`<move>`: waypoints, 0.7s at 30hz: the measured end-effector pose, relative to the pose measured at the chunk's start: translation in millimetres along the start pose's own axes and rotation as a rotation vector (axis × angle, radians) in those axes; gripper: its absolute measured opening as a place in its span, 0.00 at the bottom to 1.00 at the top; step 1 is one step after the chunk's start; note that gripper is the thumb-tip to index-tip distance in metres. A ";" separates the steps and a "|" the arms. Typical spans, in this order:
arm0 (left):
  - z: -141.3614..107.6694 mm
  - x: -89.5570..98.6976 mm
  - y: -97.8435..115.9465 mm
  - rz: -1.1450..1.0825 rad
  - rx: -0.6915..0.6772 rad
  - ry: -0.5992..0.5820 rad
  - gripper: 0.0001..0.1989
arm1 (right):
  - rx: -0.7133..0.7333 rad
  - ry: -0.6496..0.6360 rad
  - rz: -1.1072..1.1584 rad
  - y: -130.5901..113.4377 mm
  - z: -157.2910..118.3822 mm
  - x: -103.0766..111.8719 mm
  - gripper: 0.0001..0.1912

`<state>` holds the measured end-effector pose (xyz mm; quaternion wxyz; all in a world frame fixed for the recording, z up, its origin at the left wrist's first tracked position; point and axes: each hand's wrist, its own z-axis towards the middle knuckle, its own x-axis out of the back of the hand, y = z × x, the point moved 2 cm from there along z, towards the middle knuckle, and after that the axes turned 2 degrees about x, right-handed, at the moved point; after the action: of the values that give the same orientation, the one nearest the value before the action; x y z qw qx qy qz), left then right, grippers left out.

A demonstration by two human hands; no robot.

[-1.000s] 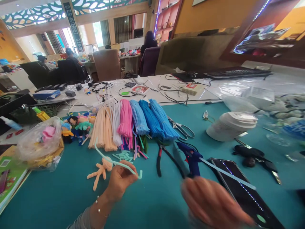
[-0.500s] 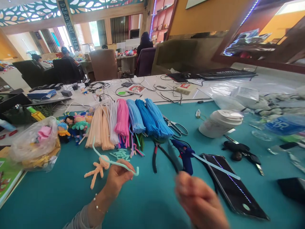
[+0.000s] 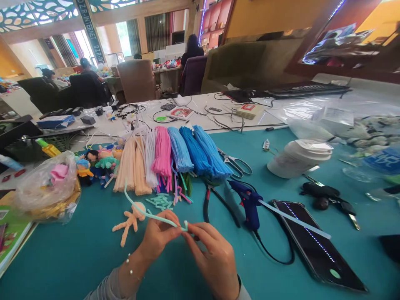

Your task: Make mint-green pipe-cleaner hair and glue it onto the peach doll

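Observation:
A mint green pipe cleaner (image 3: 139,207) runs from the peach bundles down to my fingers, its near end bent up into a short hook. My left hand (image 3: 161,233) pinches it close to that bend. At the hooked tip, my right hand (image 3: 212,254) closes its thumb and fingers on the same pipe cleaner. Just beyond my left hand lies a peach fuzzy figure (image 3: 131,221) with a round head and limbs. Short mint cut pieces (image 3: 161,202) are scattered behind my hands.
Pipe cleaner bundles (image 3: 181,150) line the mat's back. Pliers (image 3: 208,204), a blue glue gun (image 3: 248,202) with its cord, scissors (image 3: 236,162) and a phone (image 3: 315,241) lie right. A lidded white cup (image 3: 300,158) stands behind them. On the left are a plastic bag (image 3: 46,187) and small dolls (image 3: 104,162).
My right hand has moved left from near the glue gun and now grips the pipe cleaner's bent end. My left hand keeps its pinch. The view has shifted slightly.

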<state>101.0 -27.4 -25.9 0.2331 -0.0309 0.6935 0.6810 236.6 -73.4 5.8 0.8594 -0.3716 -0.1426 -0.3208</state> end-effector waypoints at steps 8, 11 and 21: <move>0.1 2.8 -0.9 0.022 0.030 -0.029 0.11 | 0.086 -0.019 -0.092 -5.1 3.3 -1.2 0.09; -0.4 2.2 -0.1 0.011 0.036 -0.013 0.11 | 0.096 -0.023 -0.096 -6.0 3.0 -1.9 0.10; -0.1 2.2 -0.5 0.001 0.036 -0.005 0.10 | 0.051 -0.022 -0.031 -6.2 -4.1 -8.0 0.09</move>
<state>99.2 -26.9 -27.2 0.2350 -0.0245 0.7049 0.6688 226.6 -76.0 2.6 0.8620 -0.3510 -0.1656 -0.3262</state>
